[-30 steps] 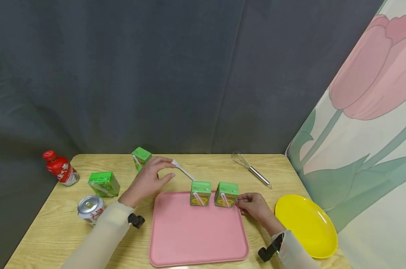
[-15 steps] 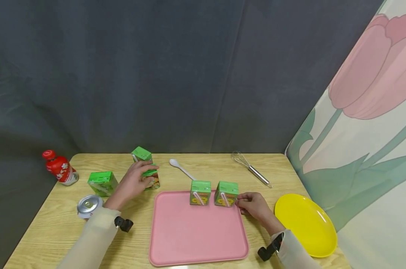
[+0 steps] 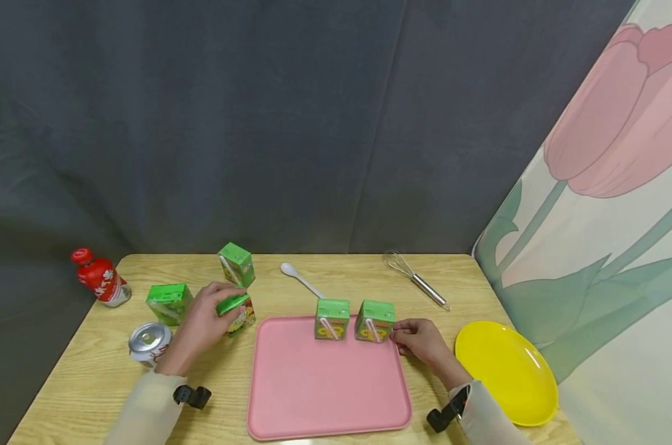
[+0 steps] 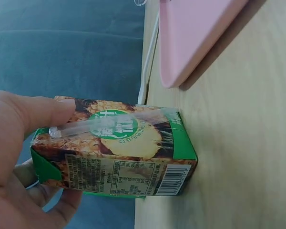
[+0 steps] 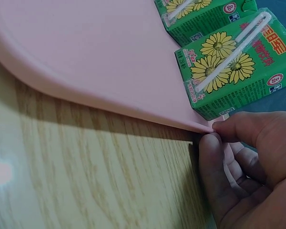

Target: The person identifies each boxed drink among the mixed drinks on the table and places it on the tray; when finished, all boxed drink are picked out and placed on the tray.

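My left hand (image 3: 202,321) grips a green-topped juice box (image 3: 241,316), left of the pink tray (image 3: 330,389). In the left wrist view that juice box shows a pineapple print, a wrapped straw and a barcode, with the thumb on one side and fingers on the other. At the tray's far right corner, my right hand (image 3: 422,341) pinches the rim between thumb and finger, plainly seen in the right wrist view. Two green juice boxes with yellow flowers, a left one (image 3: 331,320) and a right one (image 5: 238,62), stand on the tray's far edge.
Another juice box (image 3: 237,264) stands behind the left hand. Further left are a green carton (image 3: 169,304), a can (image 3: 149,342) and a red bottle (image 3: 100,278). A white spoon (image 3: 302,280) and a whisk (image 3: 418,281) lie behind the tray; a yellow plate (image 3: 505,374) lies right.
My left hand has moved left from near the spoon and taken hold of the pineapple juice box, which has shifted left and nearer. My right hand stays at the tray's corner.
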